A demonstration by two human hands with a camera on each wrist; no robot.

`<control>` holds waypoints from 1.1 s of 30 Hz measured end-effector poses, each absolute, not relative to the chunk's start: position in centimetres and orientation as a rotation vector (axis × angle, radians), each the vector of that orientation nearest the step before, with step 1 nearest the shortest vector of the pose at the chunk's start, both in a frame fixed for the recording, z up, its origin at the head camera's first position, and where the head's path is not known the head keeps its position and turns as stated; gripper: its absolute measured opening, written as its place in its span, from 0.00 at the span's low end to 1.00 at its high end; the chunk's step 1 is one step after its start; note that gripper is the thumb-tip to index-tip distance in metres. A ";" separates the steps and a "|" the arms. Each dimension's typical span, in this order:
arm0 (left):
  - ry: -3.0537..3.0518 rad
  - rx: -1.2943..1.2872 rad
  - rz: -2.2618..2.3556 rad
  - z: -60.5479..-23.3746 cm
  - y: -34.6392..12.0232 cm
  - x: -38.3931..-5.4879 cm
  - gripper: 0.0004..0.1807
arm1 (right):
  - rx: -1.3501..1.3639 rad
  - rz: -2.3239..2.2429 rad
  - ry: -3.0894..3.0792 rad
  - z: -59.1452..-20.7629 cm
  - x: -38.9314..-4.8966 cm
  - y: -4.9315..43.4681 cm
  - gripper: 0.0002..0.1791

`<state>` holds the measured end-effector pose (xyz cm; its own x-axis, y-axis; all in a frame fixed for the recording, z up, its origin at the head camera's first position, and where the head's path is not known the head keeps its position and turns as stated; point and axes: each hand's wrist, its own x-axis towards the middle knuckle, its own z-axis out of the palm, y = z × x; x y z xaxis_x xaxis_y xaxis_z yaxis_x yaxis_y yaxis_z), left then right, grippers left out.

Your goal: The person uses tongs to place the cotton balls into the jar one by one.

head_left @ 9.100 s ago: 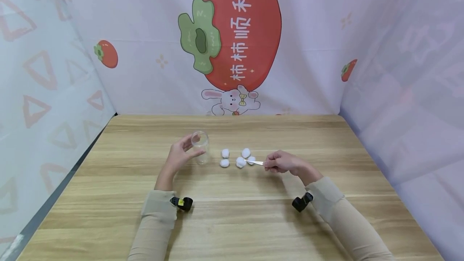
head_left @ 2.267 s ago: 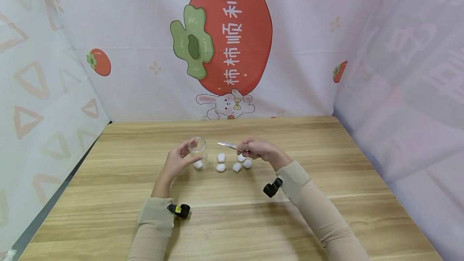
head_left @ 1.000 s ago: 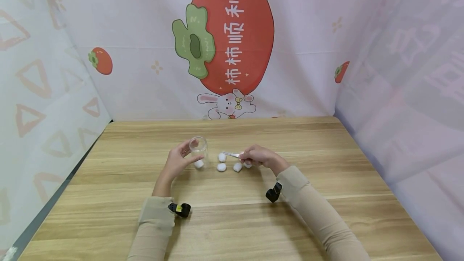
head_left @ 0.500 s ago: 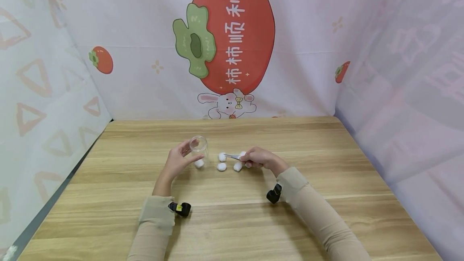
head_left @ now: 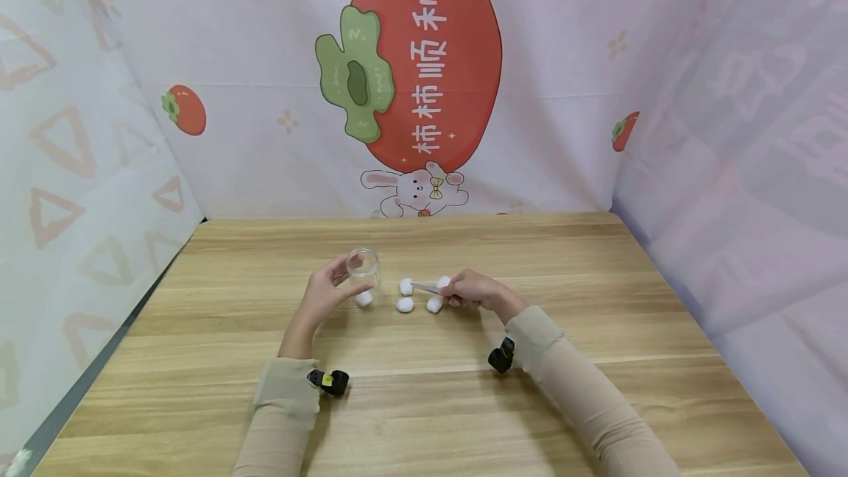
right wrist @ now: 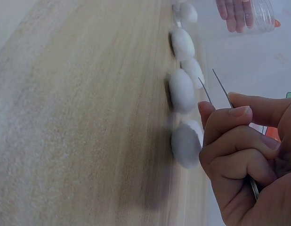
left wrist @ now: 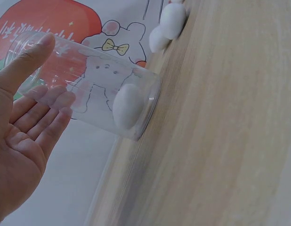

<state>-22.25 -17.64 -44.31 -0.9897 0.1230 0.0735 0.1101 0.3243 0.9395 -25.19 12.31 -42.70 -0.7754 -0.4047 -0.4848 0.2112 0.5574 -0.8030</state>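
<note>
My left hand (head_left: 326, 291) holds a clear jar (left wrist: 96, 84) upright on the table, thumb on one side and fingers on the other. Inside, one white cotton ball (left wrist: 128, 107) lies at the bottom. My right hand (head_left: 473, 288) pinches metal tweezers (head_left: 425, 288) that point left. Their tips reach the back-left cotton ball (head_left: 406, 286) in the head view; in the right wrist view the tips stand apart, with nothing clearly gripped. Other cotton balls lie at the front left (head_left: 405, 305), front right (head_left: 434, 305) and back right (head_left: 444, 282), the last beside my fingers.
The wooden table (head_left: 411, 403) stretches around both hands. A printed cloth (head_left: 265, 168) hangs behind it, and pale cloths flank it on both sides. A small black camera (head_left: 334, 383) sits on the left wrist, another camera (head_left: 501, 355) on the right.
A cotton ball has entered the jar since the oldest frame. The tweezers, raised near the jar 2.3 seconds ago, have come down to the back-left cotton ball. The left hand stays on the jar.
</note>
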 end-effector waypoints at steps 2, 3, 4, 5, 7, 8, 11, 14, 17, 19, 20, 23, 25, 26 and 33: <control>2.547 0.217 1.804 -44.3 -17.6 -22.3 0.42 | -0.156 -1.211 2.152 -42.7 -25.1 12.2 0.15; 2.547 0.214 1.803 -44.3 -17.6 -22.3 0.42 | -0.153 -1.209 2.154 -42.6 -25.1 12.2 0.15; 2.546 0.212 1.803 -44.3 -17.7 -22.3 0.42 | -0.157 -1.203 2.159 -42.6 -25.0 12.2 0.15; 2.544 0.212 1.805 -44.3 -17.7 -22.3 0.42 | -0.160 -1.200 2.163 -42.6 -25.0 12.2 0.15; 2.544 0.213 1.808 -44.3 -17.7 -22.4 0.41 | -0.161 -1.200 2.166 -42.6 -24.9 12.1 0.15; 2.543 0.215 1.810 -44.3 -17.7 -22.4 0.41 | -0.161 -1.200 2.167 -42.6 -24.9 12.1 0.15; 2.541 0.223 1.811 -44.3 -17.8 -22.3 0.41 | -0.152 -1.199 2.166 -42.6 -24.9 12.1 0.15; 2.540 0.226 1.810 -44.3 -17.8 -22.3 0.41 | -0.135 -1.199 2.166 -42.7 -25.0 12.0 0.15; 2.543 0.226 1.804 -44.3 -17.8 -22.3 0.41 | -0.122 -1.189 2.174 -42.8 -25.0 11.9 0.15; 2.548 0.223 1.798 -44.3 -17.8 -22.3 0.41 | -0.117 -1.183 2.175 -42.8 -25.0 11.9 0.15; 2.549 0.221 1.797 -44.3 -17.8 -22.3 0.41 | -0.115 -1.179 2.176 -42.8 -25.0 11.8 0.15; 2.549 0.222 1.801 -44.3 -17.8 -22.2 0.41 | -0.117 -1.160 2.184 -42.7 -25.1 11.8 0.16; 2.545 0.227 1.809 -44.3 -17.7 -22.2 0.40 | -0.120 -1.151 2.187 -42.7 -25.1 11.7 0.16; 2.544 0.228 1.811 -44.3 -17.7 -22.2 0.40 | -0.123 -1.147 2.190 -42.7 -25.1 11.7 0.16; 2.536 0.215 1.812 -44.4 -17.8 -22.2 0.41 | -0.106 -1.128 2.205 -42.8 -25.2 11.2 0.16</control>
<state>-22.18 -17.77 -44.37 -0.9904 0.1215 0.0661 0.1019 0.3179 0.9426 -25.21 11.25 -42.81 -0.7853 -0.3480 -0.5121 0.2116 0.6264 -0.7502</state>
